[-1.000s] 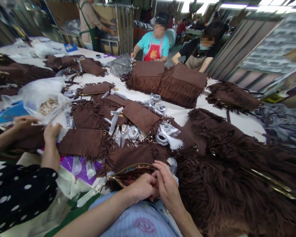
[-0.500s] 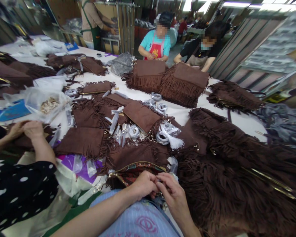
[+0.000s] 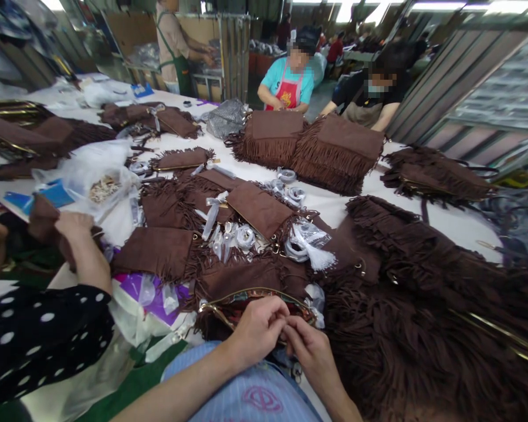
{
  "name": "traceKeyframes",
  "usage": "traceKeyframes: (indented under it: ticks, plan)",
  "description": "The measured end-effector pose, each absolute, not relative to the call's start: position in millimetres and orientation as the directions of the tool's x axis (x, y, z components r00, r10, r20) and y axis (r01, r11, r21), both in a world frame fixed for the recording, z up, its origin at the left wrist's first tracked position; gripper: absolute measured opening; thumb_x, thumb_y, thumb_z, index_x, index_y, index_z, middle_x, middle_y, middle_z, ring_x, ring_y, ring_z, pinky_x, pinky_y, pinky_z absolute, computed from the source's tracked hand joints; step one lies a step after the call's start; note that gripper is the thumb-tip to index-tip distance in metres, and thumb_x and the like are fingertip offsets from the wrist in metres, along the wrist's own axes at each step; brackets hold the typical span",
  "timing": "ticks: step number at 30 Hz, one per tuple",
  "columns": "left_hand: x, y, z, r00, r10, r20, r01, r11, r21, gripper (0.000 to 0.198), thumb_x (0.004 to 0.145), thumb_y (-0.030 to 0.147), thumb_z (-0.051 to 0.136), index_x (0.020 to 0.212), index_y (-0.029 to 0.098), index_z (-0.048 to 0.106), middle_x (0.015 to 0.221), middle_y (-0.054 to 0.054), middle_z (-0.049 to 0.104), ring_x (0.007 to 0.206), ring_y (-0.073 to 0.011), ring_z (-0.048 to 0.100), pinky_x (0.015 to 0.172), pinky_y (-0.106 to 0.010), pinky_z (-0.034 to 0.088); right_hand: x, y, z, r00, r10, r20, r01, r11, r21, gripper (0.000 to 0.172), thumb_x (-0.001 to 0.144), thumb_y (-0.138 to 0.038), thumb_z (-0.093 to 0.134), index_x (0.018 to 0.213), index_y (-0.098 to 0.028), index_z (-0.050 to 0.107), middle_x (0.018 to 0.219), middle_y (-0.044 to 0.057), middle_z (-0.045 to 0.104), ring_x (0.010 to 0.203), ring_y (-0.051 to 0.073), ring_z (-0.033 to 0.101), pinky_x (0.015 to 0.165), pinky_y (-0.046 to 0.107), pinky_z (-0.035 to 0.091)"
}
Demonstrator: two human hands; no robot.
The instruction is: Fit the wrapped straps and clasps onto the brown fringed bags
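Left hand (image 3: 257, 328) and right hand (image 3: 313, 351): fingertips meet, thumbs and forefingers pinched tight together. Other fingers curled in. What is pinched between them is too small to tell.

Bag (image 3: 250, 276): brown, fringed, lying directly beyond the pinch and touching it. Mouth open toward the hands; gold-toned edge and patterned lining show just under the left hand's knuckles.

Just right of the pinch: clear plastic wrap (image 3: 314, 296) against the bag's corner. Further right: a deep pile (image 3: 422, 316) of the same brown fringe, running to the frame edge.

Beyond the bag: a wrapped white tassel (image 3: 311, 243), then flat brown bags and small plastic packets spread over the white table (image 3: 330, 205).

Left of the pinch: purple sheet (image 3: 156, 299) under loose plastic. Further left: a co-worker's hand (image 3: 77, 225), polka-dot sleeve (image 3: 39, 337), gripping a brown piece (image 3: 41, 214). Beyond that hand: a clear pouch (image 3: 99, 187) of small pale parts.

Far side, well away from the pinch: 2 upright fringed bags (image 3: 317, 146) side by side; 2 people seated behind them, 1 standing further left.
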State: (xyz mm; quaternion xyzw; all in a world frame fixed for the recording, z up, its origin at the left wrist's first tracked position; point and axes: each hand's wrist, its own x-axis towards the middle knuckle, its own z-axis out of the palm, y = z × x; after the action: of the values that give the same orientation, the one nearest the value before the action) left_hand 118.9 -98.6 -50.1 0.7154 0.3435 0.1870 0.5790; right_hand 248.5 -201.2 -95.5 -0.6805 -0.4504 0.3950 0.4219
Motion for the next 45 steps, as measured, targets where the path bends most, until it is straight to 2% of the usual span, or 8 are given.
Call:
traceKeyframes:
  ticks: [3,6,10,15,18,24,33,45]
  plan:
    - [122,-99,-56,0.686,0.711,-0.158,0.237,-0.013,0.971,0.014,0.074,0.012,0.054,0.084,0.016,0.063,0.072,0.001,0.059,0.066,-0.0112,0.052,0.063,-0.021,0.039,248,-200,-95,0.288,0.949,-0.128,0.315,-0.221,-0.923,0.029,0.092,-0.041,0.047,0.078,-0.021,0.063,0.052,-0.005,0.054,0.048,0.012,0.053,0.054,0.023,0.041]
    - [124,-98,-74,0.704,0.631,-0.326,0.176,0.291,0.941,0.027,0.071,0.015,0.055,0.098,0.013,0.062,0.073,0.0,0.061,0.062,-0.0103,0.052,0.057,-0.021,0.038,249,-202,-100,0.346,0.921,-0.181,0.199,-0.261,-0.945,0.031,0.092,-0.044,0.048,0.077,-0.021,0.061,0.05,-0.006,0.053,0.045,0.011,0.05,0.052,0.022,0.041]
    - [128,-100,-94,0.775,0.474,-0.418,0.178,0.47,0.865,0.019,0.066,0.017,0.058,0.084,0.012,0.064,0.062,0.003,0.059,0.052,-0.0075,0.046,0.05,-0.019,0.033,247,-204,-107,0.383,0.902,-0.202,0.059,-0.242,-0.969,0.031,0.089,-0.046,0.052,0.074,-0.02,0.06,0.049,-0.006,0.051,0.041,0.009,0.043,0.048,0.022,0.037]
    - [136,-101,-103,0.767,0.481,-0.424,0.183,0.469,0.864,0.014,0.064,0.025,0.065,0.069,0.013,0.061,0.057,0.002,0.06,0.05,-0.0074,0.045,0.05,-0.02,0.032,245,-206,-110,0.474,0.855,-0.211,-0.021,-0.229,-0.973,0.031,0.084,-0.047,0.059,0.072,-0.019,0.062,0.049,-0.006,0.051,0.041,0.008,0.042,0.046,0.021,0.036]
    - [137,-101,-107,0.743,0.52,-0.422,0.174,0.458,0.872,0.016,0.064,0.027,0.066,0.064,0.014,0.057,0.054,0.004,0.056,0.049,-0.007,0.042,0.049,-0.02,0.03,247,-207,-109,0.508,0.823,-0.254,-0.12,-0.224,-0.967,0.031,0.081,-0.05,0.062,0.089,-0.02,0.061,0.053,-0.005,0.058,0.04,0.008,0.045,0.042,0.02,0.037]
    - [132,-100,-101,0.739,0.559,-0.377,0.163,0.395,0.904,0.016,0.069,0.028,0.062,0.067,0.012,0.062,0.057,0.004,0.052,0.054,-0.0082,0.042,0.055,-0.021,0.032,253,-211,-103,0.499,0.779,-0.38,-0.352,-0.218,-0.91,0.037,0.069,-0.05,0.075,0.086,-0.021,0.059,0.073,0.004,0.073,0.059,0.017,0.066,0.046,0.023,0.051]
    - [134,-104,-100,0.757,0.563,-0.332,0.281,0.178,0.943,0.013,0.071,0.023,0.056,0.066,0.012,0.061,0.056,0.005,0.047,0.055,-0.0083,0.039,0.052,-0.02,0.03,252,-225,-125,0.47,0.792,-0.389,-0.425,-0.183,-0.886,0.028,0.079,-0.045,0.07,0.074,-0.018,0.065,0.056,-0.003,0.063,0.038,0.004,0.047,0.038,0.014,0.036]
    - [132,-107,-97,0.775,0.548,-0.314,0.316,0.094,0.944,0.01,0.071,0.019,0.055,0.064,0.013,0.06,0.055,0.005,0.045,0.053,-0.0078,0.038,0.05,-0.019,0.027,243,-227,-124,0.57,0.722,-0.392,-0.432,-0.143,-0.89,0.024,0.065,-0.036,0.082,0.071,-0.02,0.066,0.061,-0.002,0.066,0.054,0.013,0.063,0.053,0.022,0.053]
